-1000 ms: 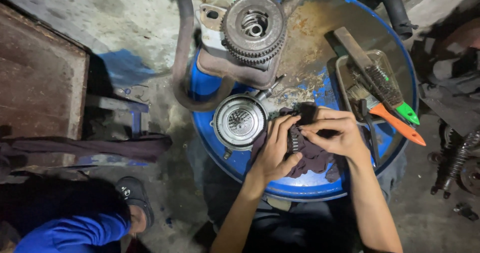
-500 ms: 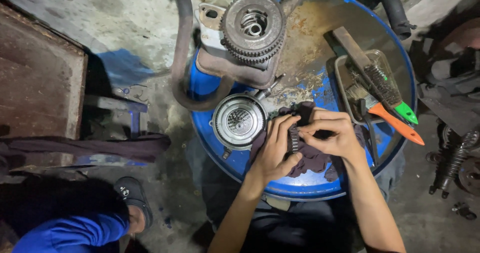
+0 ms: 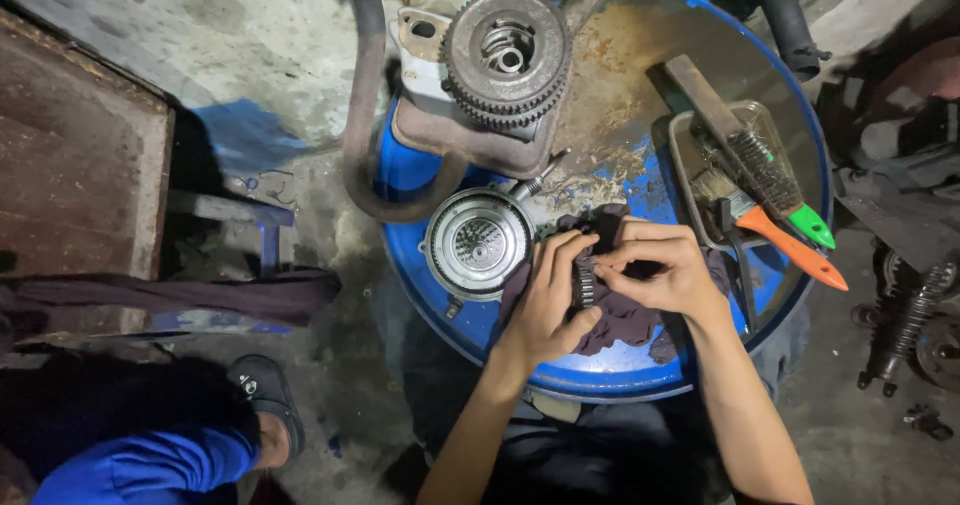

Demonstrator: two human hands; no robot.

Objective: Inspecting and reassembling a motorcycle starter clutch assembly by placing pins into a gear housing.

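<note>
small ribbed metal part (image 3: 585,283) mostly hidden between the hands, kind hard to tell. left hand (image 3: 545,305) curled around it, right hand (image 3: 655,270) pinching its top, both over a dark rag (image 3: 625,320) on the blue drum (image 3: 620,380), just right of the round clutch housing (image 3: 478,243).

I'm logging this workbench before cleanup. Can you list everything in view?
Blue metal drum: one, centre, serving as table.
Toothed grey gear assembly: one, drum's top left.
Round silver ribbed housing: one, left of the hands.
Dark purple rag: one, under the hands.
Small ribbed metal part: one, held between both hands.
Brushes, green-handled and orange-handled: two, in the right-hand tray.
Left hand, right hand: gripping the part.
</note>
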